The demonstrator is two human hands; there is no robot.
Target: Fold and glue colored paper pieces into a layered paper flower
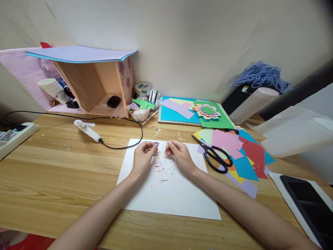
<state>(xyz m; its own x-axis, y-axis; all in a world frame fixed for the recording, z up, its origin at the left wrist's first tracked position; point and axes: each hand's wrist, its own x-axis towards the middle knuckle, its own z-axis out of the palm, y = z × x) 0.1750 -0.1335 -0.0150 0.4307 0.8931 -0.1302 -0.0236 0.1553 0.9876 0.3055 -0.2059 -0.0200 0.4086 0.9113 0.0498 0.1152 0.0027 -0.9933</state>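
Observation:
Between the thumb and fingers of my left hand (144, 152) is a small purple paper piece (156, 144). My right hand (179, 152) is pinched close beside it, a short gap away; whatever its fingertips hold is too small to make out. Both hands are over a white sheet of paper (171, 198) marked with red, black, orange and blue specks. Black-handled scissors (214, 154) lie to the right of my right hand, partly on colored paper scraps (229, 142). Thin pale sticks (180, 136) lie just beyond the sheet.
A white glue gun (87, 130) with a black cord lies at left. Behind are an open box (97, 83), a bowl of scraps (139, 114), and a layered paper flower (208, 111) on green paper. A power strip (19, 137) and dark tablet-like device (307, 198) flank the desk.

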